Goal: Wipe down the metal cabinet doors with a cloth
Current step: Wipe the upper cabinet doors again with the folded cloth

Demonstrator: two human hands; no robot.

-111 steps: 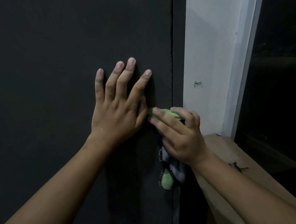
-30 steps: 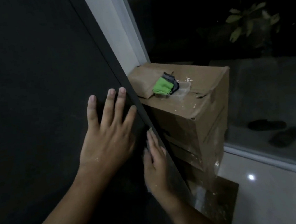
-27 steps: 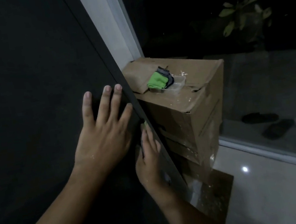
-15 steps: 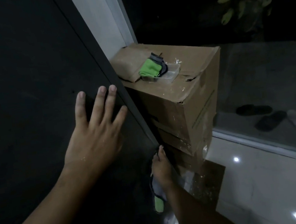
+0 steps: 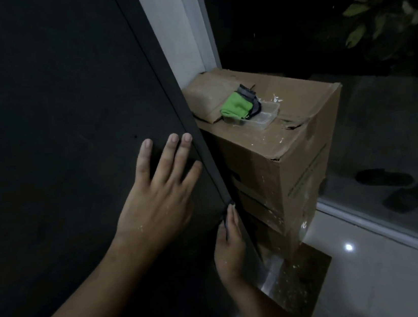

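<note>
Dark matte metal cabinet door (image 5: 52, 125), its narrow right edge (image 5: 204, 159) facing a tall brown cardboard box (image 5: 284, 175); the left grip (image 5: 156, 208) lies flat on the door face, fingers straight and spread, holding nothing; the right grip (image 5: 228, 243) lies lower, along the door edge, fingers extended upward; a dark sliver shows at its fingertips (image 5: 232, 215), but whether this is cloth, and whether the grip pinches it, cannot be told; a folded green-and-grey cloth (image 5: 237, 106) rests on top of the box, partly over a clear plastic container (image 5: 266, 115), well apart from both grips. Probable step: wiping the door edge while the left grip steadies the door. Risks: the gap between edge and box looks narrow, so knuckles may scrape the cardboard or the metal; should the left grip ease, the door may swing and trap the fingers; if no cloth lies beneath the right grip, bare skin would only smear the metal.
</note>
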